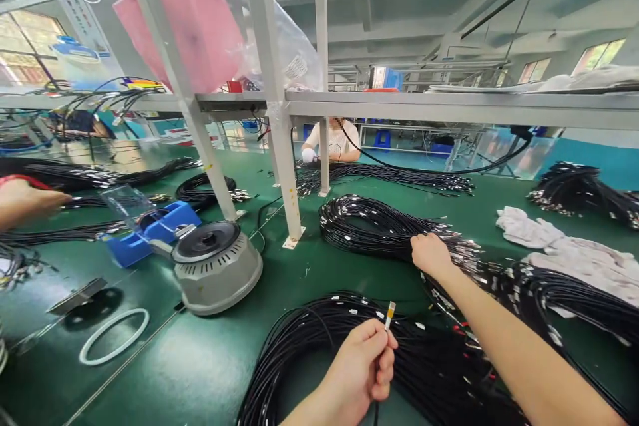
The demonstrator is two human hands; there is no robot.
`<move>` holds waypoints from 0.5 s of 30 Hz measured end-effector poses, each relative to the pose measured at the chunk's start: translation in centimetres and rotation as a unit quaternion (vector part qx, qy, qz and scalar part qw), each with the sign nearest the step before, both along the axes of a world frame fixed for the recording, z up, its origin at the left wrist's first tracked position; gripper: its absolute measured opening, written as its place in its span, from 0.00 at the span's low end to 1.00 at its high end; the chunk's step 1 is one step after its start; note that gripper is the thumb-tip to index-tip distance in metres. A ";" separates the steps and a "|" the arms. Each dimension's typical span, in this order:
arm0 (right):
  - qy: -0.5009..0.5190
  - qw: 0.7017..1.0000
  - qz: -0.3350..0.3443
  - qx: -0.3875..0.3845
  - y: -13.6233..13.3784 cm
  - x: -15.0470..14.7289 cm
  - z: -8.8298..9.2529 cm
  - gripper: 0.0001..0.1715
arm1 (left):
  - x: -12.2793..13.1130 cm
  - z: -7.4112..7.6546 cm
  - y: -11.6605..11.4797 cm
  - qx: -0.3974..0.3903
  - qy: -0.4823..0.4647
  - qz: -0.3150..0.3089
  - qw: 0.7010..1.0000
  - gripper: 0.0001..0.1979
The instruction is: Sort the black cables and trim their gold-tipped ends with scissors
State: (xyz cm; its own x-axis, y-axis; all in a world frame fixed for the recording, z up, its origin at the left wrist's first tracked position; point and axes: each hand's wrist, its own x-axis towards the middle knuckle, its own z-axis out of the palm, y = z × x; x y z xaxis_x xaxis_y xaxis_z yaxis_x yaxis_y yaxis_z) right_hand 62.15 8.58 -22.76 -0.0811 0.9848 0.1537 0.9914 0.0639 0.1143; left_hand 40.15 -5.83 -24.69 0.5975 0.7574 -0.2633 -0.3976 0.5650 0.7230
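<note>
My left hand (359,363) is closed around a thin black cable, pinched so that its connector end (390,315) points up. The connector has a metal tip and a yellow band. Below and behind that hand lies a large coil of black cables (279,346) with small white labels. Farther forward, my right hand (432,256) is closed over the end of a second black cable coil (369,226), close to its bunched metal connectors (464,253). What exactly its fingertips grip is hidden.
A grey round machine (217,273) and a blue tape dispenser (150,233) stand left, near a white ring (114,337). White posts (284,173) rise from the green table. White cloths (584,249) lie right. Another person's hand (30,203) reaches in left; a co-worker (339,143) sits opposite.
</note>
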 end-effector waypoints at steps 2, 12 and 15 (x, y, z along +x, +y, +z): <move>0.027 0.999 0.017 -0.020 -1.1 -0.4 1.1 0.11 | -0.2 0.0 0.0 0.019 0.027 -0.007 0.999 0.14; 0.297 0.934 0.177 -0.096 -18.3 -4.7 3.2 0.19 | 0.4 -0.4 -2.0 0.307 0.234 -0.013 0.922 0.16; 0.332 0.928 0.151 -0.079 -20.6 -4.3 2.5 0.16 | 0.8 -0.3 -3.1 0.374 0.268 -0.023 0.888 0.14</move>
State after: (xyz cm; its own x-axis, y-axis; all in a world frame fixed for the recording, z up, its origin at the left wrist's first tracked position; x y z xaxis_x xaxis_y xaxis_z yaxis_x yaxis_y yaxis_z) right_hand 57.86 -12.07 -20.27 -0.2973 0.9468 0.1236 0.7739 0.3148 -0.5495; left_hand 40.95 -8.95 -24.98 0.5736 0.8179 0.0463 0.1286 -0.1457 0.9809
